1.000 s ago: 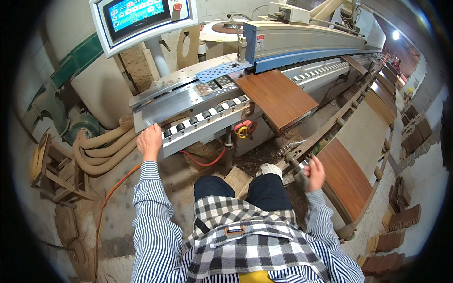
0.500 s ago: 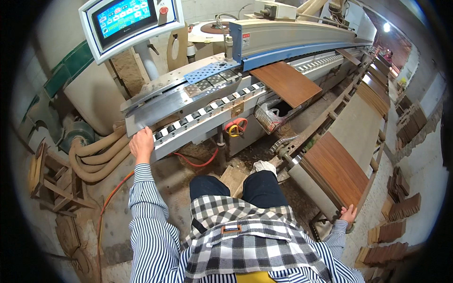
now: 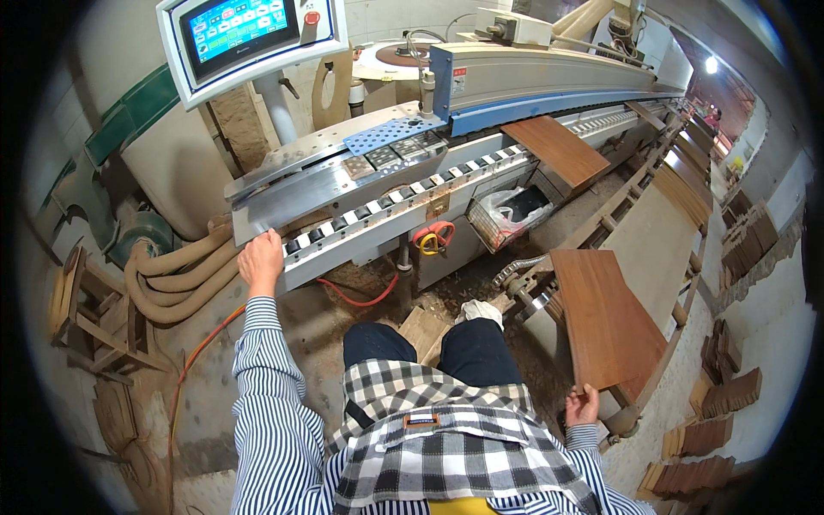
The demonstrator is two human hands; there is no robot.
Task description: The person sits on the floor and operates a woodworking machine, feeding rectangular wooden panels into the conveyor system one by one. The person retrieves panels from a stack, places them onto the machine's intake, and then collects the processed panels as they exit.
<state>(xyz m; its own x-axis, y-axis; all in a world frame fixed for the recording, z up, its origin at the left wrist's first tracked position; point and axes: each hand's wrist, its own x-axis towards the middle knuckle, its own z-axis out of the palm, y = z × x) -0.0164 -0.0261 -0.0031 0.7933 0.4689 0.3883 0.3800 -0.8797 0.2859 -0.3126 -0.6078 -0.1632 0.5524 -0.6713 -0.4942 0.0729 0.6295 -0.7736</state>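
My left hand point(image 3: 261, 260) grips the near end of the edge-banding machine's metal infeed table point(image 3: 292, 206), beside the roller rail point(image 3: 378, 216). Its fingers curl over the edge. On the right, my right hand point(image 3: 583, 406) pinches the near corner of a reddish-brown wood panel point(image 3: 596, 313), thumb and fingers closed on it. That panel lies askew over a stack of similar panels point(image 3: 642, 384) on the roller conveyor, its left side jutting past the stack. Another brown panel point(image 3: 560, 153) sits partway along the machine, under the blue-edged pressure beam point(image 3: 549, 109).
A control screen point(image 3: 245, 34) stands at the upper left. Red and yellow scissors point(image 3: 433, 238) hang on the machine's front, near a wire basket point(image 3: 506, 215) with a plastic bag. Thick hoses point(image 3: 184, 287) and a wooden stool point(image 3: 107, 313) are at left. Panel stacks point(image 3: 699, 433) line the right wall.
My right hand has moved left with the top panel's corner, turning the panel askew on its stack. The panel on the machine has moved farther along. My left hand stays at the table end.
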